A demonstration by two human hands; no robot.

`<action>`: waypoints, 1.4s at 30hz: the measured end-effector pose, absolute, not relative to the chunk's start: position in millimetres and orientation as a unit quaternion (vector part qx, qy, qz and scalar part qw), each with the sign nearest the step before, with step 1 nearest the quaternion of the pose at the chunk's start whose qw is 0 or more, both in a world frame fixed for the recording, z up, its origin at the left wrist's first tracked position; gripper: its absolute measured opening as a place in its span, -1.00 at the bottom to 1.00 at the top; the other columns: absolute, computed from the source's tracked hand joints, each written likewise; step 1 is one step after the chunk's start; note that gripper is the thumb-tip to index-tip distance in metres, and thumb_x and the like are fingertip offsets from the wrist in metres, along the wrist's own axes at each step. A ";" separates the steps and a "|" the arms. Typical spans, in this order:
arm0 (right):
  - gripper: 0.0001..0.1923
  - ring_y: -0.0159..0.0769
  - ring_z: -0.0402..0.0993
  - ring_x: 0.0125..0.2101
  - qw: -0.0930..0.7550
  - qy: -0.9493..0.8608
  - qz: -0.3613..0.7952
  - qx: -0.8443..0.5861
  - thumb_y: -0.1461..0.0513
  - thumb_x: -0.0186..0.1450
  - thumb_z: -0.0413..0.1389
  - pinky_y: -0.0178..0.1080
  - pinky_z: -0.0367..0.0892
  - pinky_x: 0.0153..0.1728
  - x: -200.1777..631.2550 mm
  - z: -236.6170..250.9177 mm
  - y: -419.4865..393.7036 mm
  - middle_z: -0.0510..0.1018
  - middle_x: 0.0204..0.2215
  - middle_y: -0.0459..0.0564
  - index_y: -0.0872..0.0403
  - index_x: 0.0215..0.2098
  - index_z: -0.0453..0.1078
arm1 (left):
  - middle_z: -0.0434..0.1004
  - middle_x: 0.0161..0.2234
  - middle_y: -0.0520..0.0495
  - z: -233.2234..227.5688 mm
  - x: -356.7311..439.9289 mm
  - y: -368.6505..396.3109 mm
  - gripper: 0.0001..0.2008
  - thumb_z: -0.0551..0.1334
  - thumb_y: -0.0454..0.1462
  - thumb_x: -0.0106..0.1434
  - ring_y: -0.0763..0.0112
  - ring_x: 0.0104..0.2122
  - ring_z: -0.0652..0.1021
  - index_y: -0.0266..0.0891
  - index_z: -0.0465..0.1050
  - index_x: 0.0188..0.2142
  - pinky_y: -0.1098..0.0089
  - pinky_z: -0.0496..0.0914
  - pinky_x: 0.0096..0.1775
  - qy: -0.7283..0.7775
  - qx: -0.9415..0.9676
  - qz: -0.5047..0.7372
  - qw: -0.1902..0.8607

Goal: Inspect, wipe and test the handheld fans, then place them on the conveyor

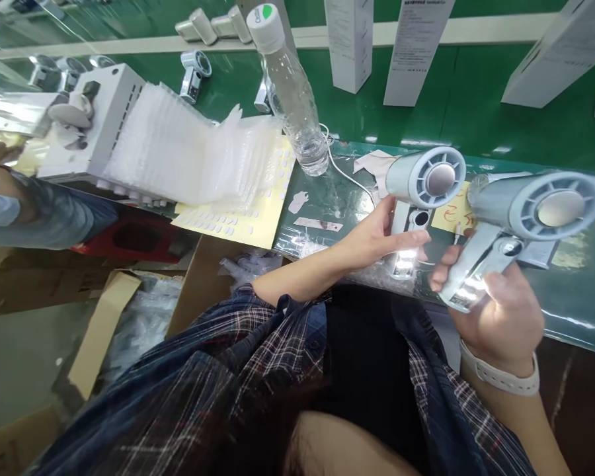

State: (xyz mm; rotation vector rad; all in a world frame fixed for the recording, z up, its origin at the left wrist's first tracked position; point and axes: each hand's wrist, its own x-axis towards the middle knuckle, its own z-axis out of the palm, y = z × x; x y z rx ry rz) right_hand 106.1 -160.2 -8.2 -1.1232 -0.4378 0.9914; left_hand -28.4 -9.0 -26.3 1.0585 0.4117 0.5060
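Two pale blue handheld fans are held up above the bench's near edge. My left hand (377,233) is closed around the handle of the left handheld fan (401,178), its thumb across the shiny front. Wrapped round the handle of the right handheld fan (500,218) is my right hand (500,311), with a light strap on that wrist. Both fan heads point up and to the right. A yellow paper with red writing (449,215) lies behind them, partly hidden. A white cable (350,173) runs along the bench toward my left hand.
A water bottle (297,92) stands behind my left forearm. Bubble-wrap sleeves (178,152) lie left of it on a yellow sticker sheet (262,228). White boxes (416,46) stand at the back. At far left is another person's arm (10,192); an open carton (104,324) is below.
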 end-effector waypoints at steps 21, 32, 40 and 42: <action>-0.77 -0.26 0.60 -0.33 0.707 -0.226 0.430 -0.514 0.10 0.29 0.45 -0.24 0.63 -0.33 102.2 -15.9 -156.0 0.69 -0.24 -0.04 -0.04 -0.13 0.64 | 0.63 -0.28 0.02 -23.8 -33.5 -6.2 -0.19 0.66 0.07 0.14 0.35 -0.34 0.67 -0.17 0.29 0.13 0.23 0.55 -0.11 0.128 0.487 0.214 0.837; -0.53 -0.15 0.58 -0.39 0.643 -0.336 0.454 -0.517 -0.09 0.47 0.19 -0.10 0.57 -0.42 76.0 -22.0 -136.3 0.65 -0.16 0.00 -0.14 0.26 0.44 | 0.54 -0.43 -0.02 -60.1 -33.5 -4.3 -0.03 0.30 0.66 -0.09 0.29 -0.41 0.59 -0.16 0.46 -0.27 0.17 0.60 -0.17 0.098 0.310 0.123 0.938; -0.33 0.02 0.52 -0.49 0.212 -0.536 0.319 -0.752 -0.22 0.47 0.11 0.03 0.43 -0.27 100.4 0.0 -76.4 0.56 -0.52 -0.03 0.04 0.27 0.57 | 0.64 -0.30 -0.10 -58.0 -113.6 17.1 -0.10 0.42 0.56 -0.04 0.10 -0.10 0.75 -0.24 0.52 -0.30 0.28 0.62 -0.10 0.171 0.303 0.238 0.907; -0.49 -0.01 0.56 -0.39 0.215 -0.540 0.176 -0.794 -0.08 0.49 0.08 0.02 0.41 -0.18 117.0 -2.3 -39.2 0.61 -0.43 0.03 0.04 0.14 0.65 | 0.66 -0.29 -0.11 -58.4 -127.3 21.4 -0.12 0.47 0.52 -0.05 0.08 -0.07 0.76 -0.26 0.55 -0.29 0.29 0.63 -0.09 0.205 0.294 0.276 0.892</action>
